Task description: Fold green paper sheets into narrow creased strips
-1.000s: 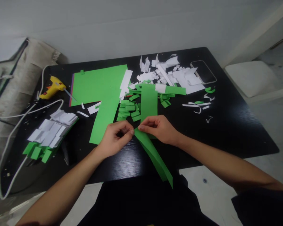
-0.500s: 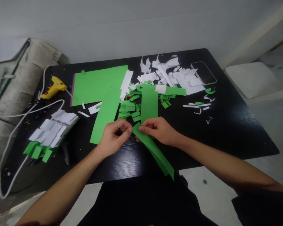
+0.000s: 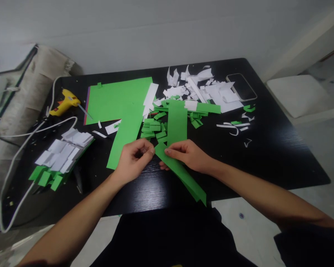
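Observation:
My right hand [image 3: 187, 154] pinches a folded green paper strip [image 3: 180, 171] between thumb and fingers near its upper end. The strip's two layers hang apart at the lower end, over the table's front edge. My left hand [image 3: 136, 157] is closed in a pinch at the strip's upper left corner; its fingertips cover what lies between them. Just beyond my right hand lies a flat green paper strip [image 3: 177, 122]. Small folded green paper pieces [image 3: 151, 128] are heaped between the hands and the back of the table.
A yellow glue gun [image 3: 65, 102] with a white cable lies at the left, near a block of folded white and green paper [image 3: 62, 154]. Green sheets [image 3: 117, 98] are stacked behind. White paper scraps [image 3: 195, 85] and a phone [image 3: 242, 87] occupy the back right of the black table [image 3: 267, 155].
The folded strip has shifted slightly, its upper corner moving left and its hanging end rising a little. Both hands keep nearly the same pose; the view has moved slightly.

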Demonstrator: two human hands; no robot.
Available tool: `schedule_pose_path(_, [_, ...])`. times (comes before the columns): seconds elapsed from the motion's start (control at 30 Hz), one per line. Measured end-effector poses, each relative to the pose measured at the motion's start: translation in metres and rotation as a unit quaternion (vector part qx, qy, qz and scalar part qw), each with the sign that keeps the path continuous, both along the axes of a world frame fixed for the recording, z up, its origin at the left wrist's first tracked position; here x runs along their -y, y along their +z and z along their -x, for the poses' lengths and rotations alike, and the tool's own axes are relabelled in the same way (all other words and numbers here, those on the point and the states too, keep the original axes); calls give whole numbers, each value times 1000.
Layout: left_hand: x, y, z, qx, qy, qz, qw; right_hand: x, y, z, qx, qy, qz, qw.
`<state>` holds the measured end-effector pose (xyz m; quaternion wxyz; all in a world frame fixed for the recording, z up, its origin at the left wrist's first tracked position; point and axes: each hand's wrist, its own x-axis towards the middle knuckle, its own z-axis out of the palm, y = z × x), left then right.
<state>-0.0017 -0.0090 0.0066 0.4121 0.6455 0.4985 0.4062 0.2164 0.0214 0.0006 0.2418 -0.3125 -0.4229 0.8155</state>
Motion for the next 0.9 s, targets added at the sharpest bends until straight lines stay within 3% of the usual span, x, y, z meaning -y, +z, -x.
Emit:
schedule_pose_path(0.27, [-3, -1, 1, 12, -26, 68, 997, 3, 1, 2, 31, -5, 11, 999])
schedule_pose_path(0.5, [-1, 2, -12, 77, -39, 124, 989, 5, 2, 4, 37, 34, 9, 999])
schedule_pose_path(0.9, [-16, 7, 23, 126, 99, 142, 977, -9, 9, -11, 41, 76, 28, 996])
